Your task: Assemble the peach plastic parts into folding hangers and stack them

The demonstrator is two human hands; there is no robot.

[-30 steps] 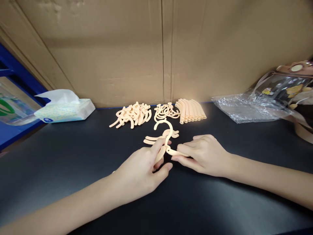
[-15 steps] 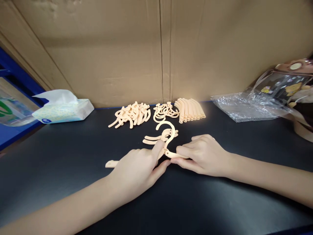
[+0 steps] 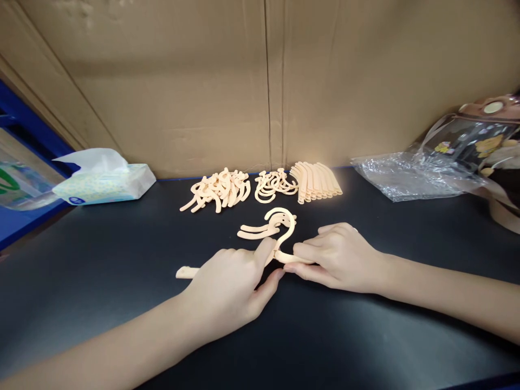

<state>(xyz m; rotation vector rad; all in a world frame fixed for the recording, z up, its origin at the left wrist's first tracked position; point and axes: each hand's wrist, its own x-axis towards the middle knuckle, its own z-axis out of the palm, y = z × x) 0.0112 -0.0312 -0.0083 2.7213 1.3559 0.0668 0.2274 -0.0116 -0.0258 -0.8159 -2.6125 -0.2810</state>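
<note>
A pale peach clothes hanger (image 3: 290, 230) is between my two hands, its curved hook pointing up and away from me. My left hand (image 3: 231, 284) is closed around its left arm, whose flat end sticks out past the knuckles. The right arm is pinched between thumb and fingers of my right hand (image 3: 335, 257). Both hands meet close to the joint at the hook's base, partly covering it. Just behind the hook lie a few loose hanger pieces (image 3: 255, 232), overlapped by the hook in this view.
Along the cardboard wall (image 3: 182, 81) sit a heap of curved hanger pieces (image 3: 221, 187), a pile of hooks (image 3: 274, 184) and a neat row of hanger arms (image 3: 319, 181). A tissue pack (image 3: 109, 184) stands left. Clear plastic (image 3: 410, 173) and a transparent bag (image 3: 467, 141) lie right.
The hook has tipped slightly down and to the right, and the round hole at the joint no longer shows. Both hands stay almost in place, still holding the hanger.
</note>
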